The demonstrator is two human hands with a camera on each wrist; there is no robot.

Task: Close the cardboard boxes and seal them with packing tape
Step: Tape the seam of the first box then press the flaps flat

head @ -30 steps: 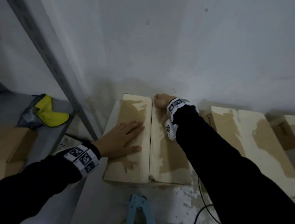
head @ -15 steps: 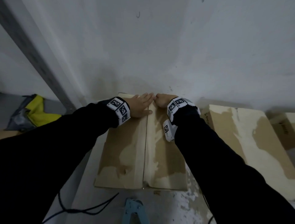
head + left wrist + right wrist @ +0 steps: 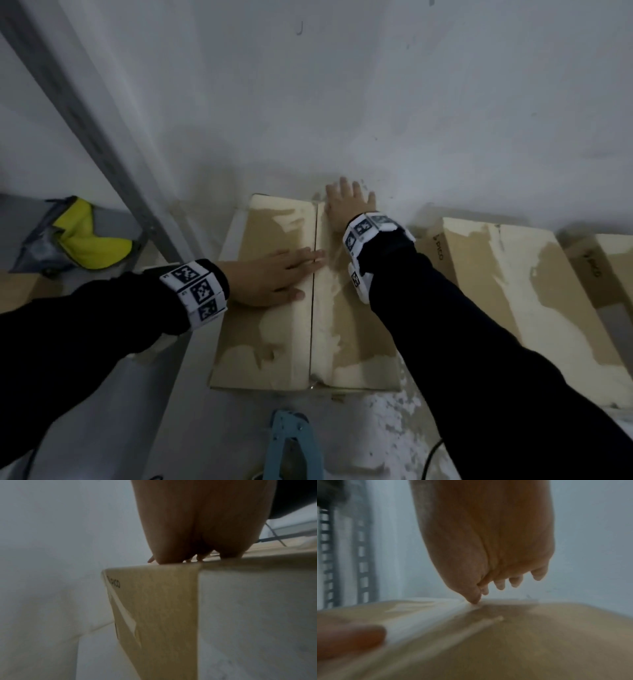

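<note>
A closed cardboard box (image 3: 274,356) with torn, pale patches stands against the white wall, its two top flaps meeting at a centre seam. My left hand (image 3: 274,277) lies flat on the left flap, fingertips reaching the seam. My right hand (image 3: 346,202) rests at the far end of the right flap with fingers spread straight toward the wall; in the right wrist view the right hand (image 3: 489,555) hangs over the box top (image 3: 522,642), thumb tip touching the seam. The left wrist view shows the left hand (image 3: 202,520) on the box's top edge (image 3: 154,601). A blue tape dispenser (image 3: 291,445) lies in front of the box.
A second taped cardboard box (image 3: 507,294) lies to the right, and part of another (image 3: 609,263) beyond it. A grey metal shelf post (image 3: 89,126) leans across the left. A yellow and grey cloth bundle (image 3: 75,236) sits on the shelf at left.
My left hand slid back from the far end of the seam toward the middle of the left flap. My right hand went from curled at the far edge to fingers spread straight.
</note>
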